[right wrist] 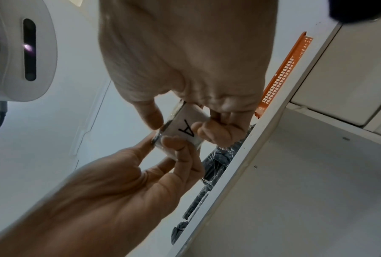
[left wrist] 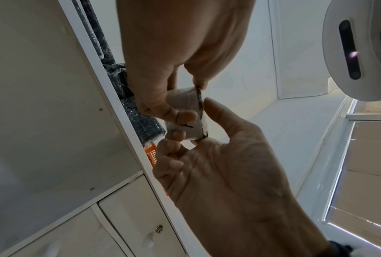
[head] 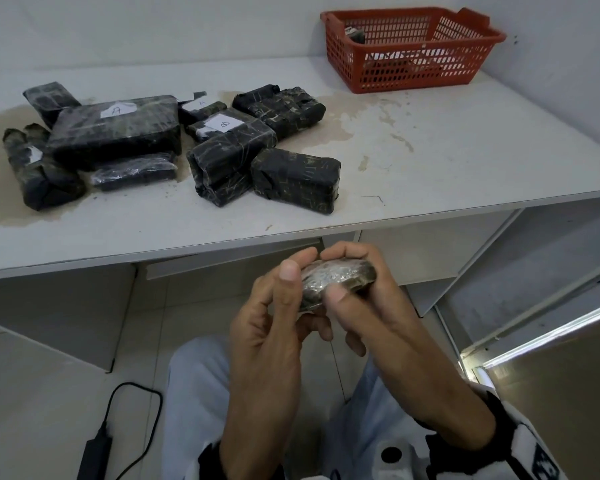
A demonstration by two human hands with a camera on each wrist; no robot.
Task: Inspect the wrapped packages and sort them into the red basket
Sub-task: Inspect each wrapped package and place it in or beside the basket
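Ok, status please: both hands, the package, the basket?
Left hand and right hand both hold one small package, below the table edge. Label reads A. Basket far right on table, path open.

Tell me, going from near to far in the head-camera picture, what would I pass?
Person's two hands holding a small wrapped package → table edge → cluster of dark wrapped packages → red basket at the far right corner.

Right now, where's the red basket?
In the head view, the red basket sits on the table's far right corner, beyond the pile of wrapped packages.
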